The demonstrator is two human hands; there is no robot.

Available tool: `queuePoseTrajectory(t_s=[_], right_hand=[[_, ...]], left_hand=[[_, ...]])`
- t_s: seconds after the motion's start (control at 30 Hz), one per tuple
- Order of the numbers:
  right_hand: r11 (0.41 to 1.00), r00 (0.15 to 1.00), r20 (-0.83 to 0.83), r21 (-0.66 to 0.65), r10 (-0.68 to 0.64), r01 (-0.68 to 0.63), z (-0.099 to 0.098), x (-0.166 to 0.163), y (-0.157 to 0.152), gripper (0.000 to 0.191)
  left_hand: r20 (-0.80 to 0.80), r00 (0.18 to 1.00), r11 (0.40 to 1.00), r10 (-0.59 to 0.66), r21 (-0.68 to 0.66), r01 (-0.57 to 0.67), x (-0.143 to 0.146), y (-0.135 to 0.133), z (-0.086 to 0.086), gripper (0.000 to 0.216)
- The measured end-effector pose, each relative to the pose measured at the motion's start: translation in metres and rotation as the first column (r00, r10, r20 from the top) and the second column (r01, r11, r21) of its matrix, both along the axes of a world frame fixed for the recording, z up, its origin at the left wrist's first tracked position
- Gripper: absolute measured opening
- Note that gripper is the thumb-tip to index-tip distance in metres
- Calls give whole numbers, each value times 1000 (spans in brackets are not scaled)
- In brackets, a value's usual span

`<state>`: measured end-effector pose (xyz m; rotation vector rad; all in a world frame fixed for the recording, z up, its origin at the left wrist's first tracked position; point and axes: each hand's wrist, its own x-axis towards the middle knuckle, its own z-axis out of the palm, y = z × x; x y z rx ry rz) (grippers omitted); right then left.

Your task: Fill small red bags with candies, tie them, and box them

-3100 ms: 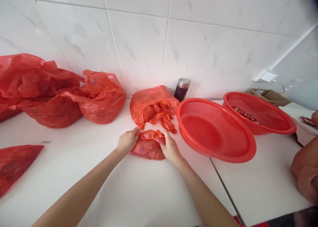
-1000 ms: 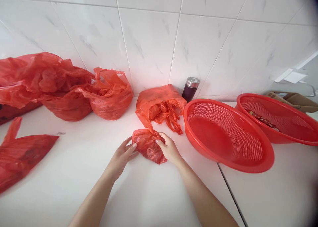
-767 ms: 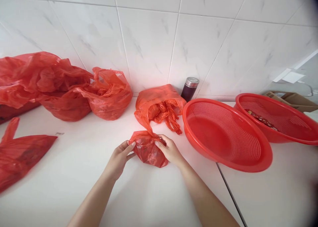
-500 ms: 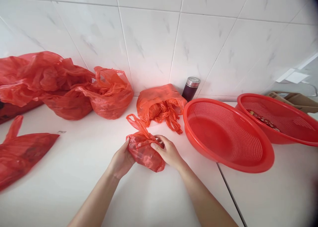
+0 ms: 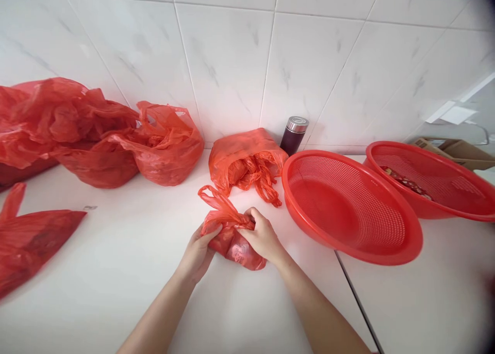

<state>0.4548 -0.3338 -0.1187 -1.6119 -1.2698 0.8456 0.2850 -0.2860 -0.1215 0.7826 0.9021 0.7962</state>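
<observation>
Between my hands is a small red plastic bag (image 5: 240, 251), with its handle loops sticking up at the far left. Its contents are wrapped in the film, and I cannot make them out. My left hand (image 5: 199, 252) grips the bag's left side, thumb lying over the top. On the right, my right hand (image 5: 263, 235) pinches the gathered plastic near the neck. Just behind lies a larger red bag (image 5: 247, 150) on its side, its mouth facing me and crumpled red plastic spilling out.
Several full red bags (image 5: 166, 153) line the wall at left; another red bag (image 5: 38, 240) lies nearer. Right of my hands sits a red plastic colander (image 5: 325, 204), with a second colander (image 5: 456, 183) holding small items beyond. A dark flask (image 5: 292, 140) and cardboard box (image 5: 464, 153) stand behind.
My left hand has shifted slightly right, and its thumb has come over the top of the bag. The bag has turned a little and bulges further right. The view has moved slightly.
</observation>
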Motion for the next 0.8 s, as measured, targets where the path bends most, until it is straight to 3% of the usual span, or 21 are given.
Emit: queuePoseTrajectory(t_s=[0.17, 0.27, 0.37, 0.47, 0.6, 0.7, 0.8], right_hand=[[994, 995, 23, 46, 96, -97, 4, 4, 1, 19], [989, 988, 86, 63, 127, -133, 3, 8, 2, 17], [983, 977, 169, 103, 132, -150, 2, 8, 1, 10], [971, 961, 206, 108, 186, -212, 3, 5, -1, 12], [953, 947, 175, 96, 269, -289, 9, 9, -3, 21], [951, 948, 103, 40, 302, -307, 12, 18, -4, 30], [952, 950, 62, -29, 306, -305, 13, 26, -2, 17]], left_hand=[[-35, 999, 1000, -24, 7, 24, -15, 0, 1, 26], [-90, 984, 985, -155, 62, 160, -32, 3, 13, 32], [-267, 923, 919, -279, 205, 337, -42, 9, 30, 49], [-461, 857, 862, -229, 312, 399, -42, 13, 38, 54], [-491, 863, 881, -116, 352, 318, -32, 13, 31, 33], [-442, 897, 917, -13, 351, 187, -29, 13, 23, 42], [-412, 906, 936, 96, 347, 58, -34, 14, 17, 45]])
